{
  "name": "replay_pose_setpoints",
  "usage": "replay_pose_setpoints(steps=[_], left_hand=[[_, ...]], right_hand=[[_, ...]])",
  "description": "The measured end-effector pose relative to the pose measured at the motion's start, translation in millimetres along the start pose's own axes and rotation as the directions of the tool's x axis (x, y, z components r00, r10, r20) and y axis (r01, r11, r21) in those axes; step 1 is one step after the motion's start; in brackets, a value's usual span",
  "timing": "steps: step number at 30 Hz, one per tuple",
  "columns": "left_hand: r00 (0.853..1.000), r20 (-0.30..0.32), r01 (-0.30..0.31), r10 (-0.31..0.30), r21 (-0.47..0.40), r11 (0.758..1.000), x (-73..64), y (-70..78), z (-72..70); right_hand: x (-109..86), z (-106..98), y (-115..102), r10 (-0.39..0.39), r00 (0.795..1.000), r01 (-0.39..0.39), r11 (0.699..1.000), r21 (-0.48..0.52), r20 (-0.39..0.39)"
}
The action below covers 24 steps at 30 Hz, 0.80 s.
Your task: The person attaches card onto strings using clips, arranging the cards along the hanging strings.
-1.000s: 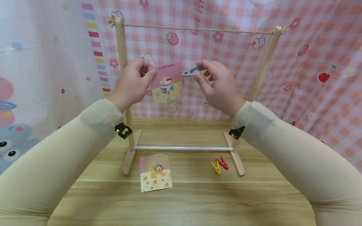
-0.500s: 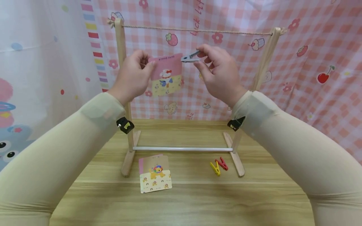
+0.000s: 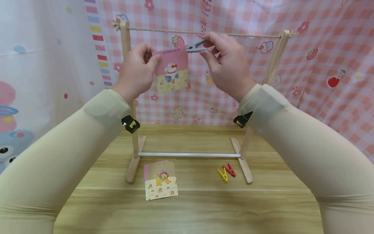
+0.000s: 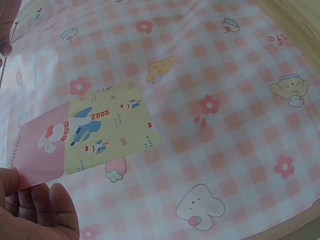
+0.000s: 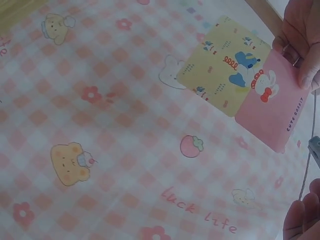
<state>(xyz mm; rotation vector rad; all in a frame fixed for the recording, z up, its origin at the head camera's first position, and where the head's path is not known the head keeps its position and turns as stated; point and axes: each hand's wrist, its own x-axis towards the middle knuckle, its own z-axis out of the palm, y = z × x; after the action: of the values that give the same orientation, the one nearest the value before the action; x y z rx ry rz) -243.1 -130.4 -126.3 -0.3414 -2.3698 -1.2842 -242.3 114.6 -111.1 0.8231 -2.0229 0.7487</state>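
My left hand (image 3: 137, 70) pinches a pink and yellow rabbit card (image 3: 171, 70) by its upper left corner, thumb in front. The card hangs upright below the rope (image 3: 163, 30), its printed side toward me. In my right hand (image 3: 226, 61) a grey-blue clothespin (image 3: 195, 48) is pinched between thumb and index finger, its tip right at the card's upper right corner. The left wrist view shows the card (image 4: 85, 135) with the left fingers at its pink end. At the right wrist view's edge, part of the clothespin (image 5: 315, 146) appears above the right fingertips.
A wooden frame with a left post (image 3: 125, 40) and right post (image 3: 276, 61) carries the rope; a white rod (image 3: 190, 155) joins its feet. On the table lie a lion card (image 3: 161, 185) over a pink one, a yellow clothespin (image 3: 223, 175) and a red clothespin (image 3: 230, 170).
Both hands have risen toward the rope, carrying the rabbit card and the grey-blue clothespin. The clothespin's tip stays by the card's upper right corner. Things on the table have not moved.
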Motion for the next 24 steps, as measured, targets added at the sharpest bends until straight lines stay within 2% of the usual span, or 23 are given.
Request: replay_pose_setpoints(steps=[10,17,24], left_hand=[[0.999,-0.034,0.005,-0.007,-0.036,0.999,4.5,8.2,-2.2],[0.998,-0.060,-0.003,0.000,-0.062,0.998,5.0,13.8,-1.6],[0.997,-0.078,-0.010,0.007,-0.047,0.999,7.2,16.4,-1.8]], right_hand=[[14.5,-4,-8,0.034,0.999,-0.033,0.998,-0.050,0.009],[26.0,-6,-12,-0.026,0.999,0.022,0.995,-0.102,-0.037],[38.9,-6,-16,0.017,1.000,-0.017,0.987,-0.161,-0.003]])
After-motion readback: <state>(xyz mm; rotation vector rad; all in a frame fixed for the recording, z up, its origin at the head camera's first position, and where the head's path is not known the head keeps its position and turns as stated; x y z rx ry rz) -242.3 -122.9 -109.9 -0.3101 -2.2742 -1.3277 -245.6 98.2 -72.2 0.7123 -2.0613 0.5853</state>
